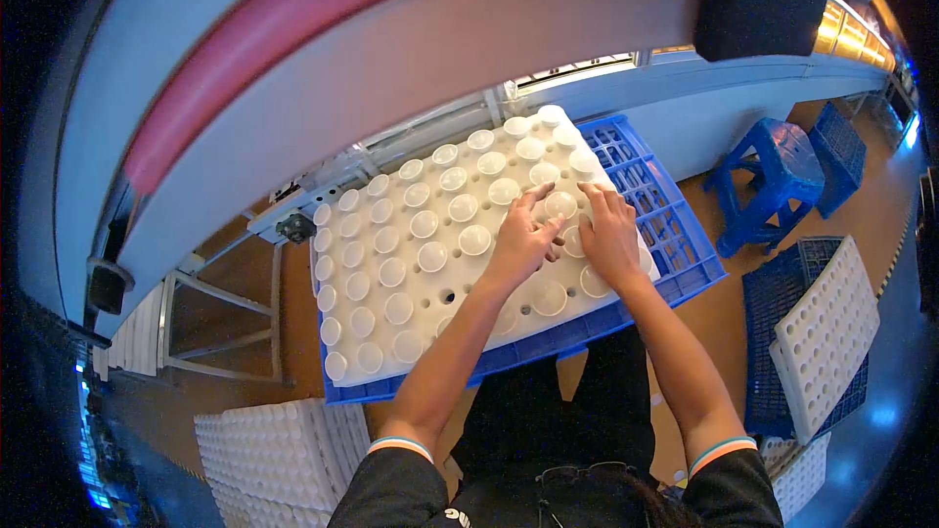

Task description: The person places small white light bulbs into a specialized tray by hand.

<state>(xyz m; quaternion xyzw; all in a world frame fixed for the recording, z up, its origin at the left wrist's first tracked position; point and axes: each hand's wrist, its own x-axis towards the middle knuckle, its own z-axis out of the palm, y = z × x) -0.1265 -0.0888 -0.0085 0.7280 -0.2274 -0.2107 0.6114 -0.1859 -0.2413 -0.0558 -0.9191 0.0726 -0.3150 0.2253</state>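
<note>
Head view shows two bare hands over a white board (421, 286), which is full of small round white cups standing in rows. One cup (560, 204) sits between the two hands, in the far right part of the board, and both hands are at its sides.

The right hand (528, 238) is at the left side of this cup. Its grip is partly open: the fingers are spread apart, with the index finger stretched to the rim. If it presses the cup, I cannot tell.

The left hand (608, 225) is at the right side of the cup. Its fingers are bent downward and lie near each other, and the thumb is toward the cup. I cannot tell if this grip pinches the cup or only rests beside it.

Some dark holes (447, 295) are visible between cups in the near part of the board. The board lies on a blue crate (690, 227), which comes out on the right side and at the near edge.

Farther to the right stands a blue stool (782, 158), and nearer, a holed panel (831, 328) leans on a dark blue basket (768, 308). At lower left are stacked white trays (269, 450).
</note>
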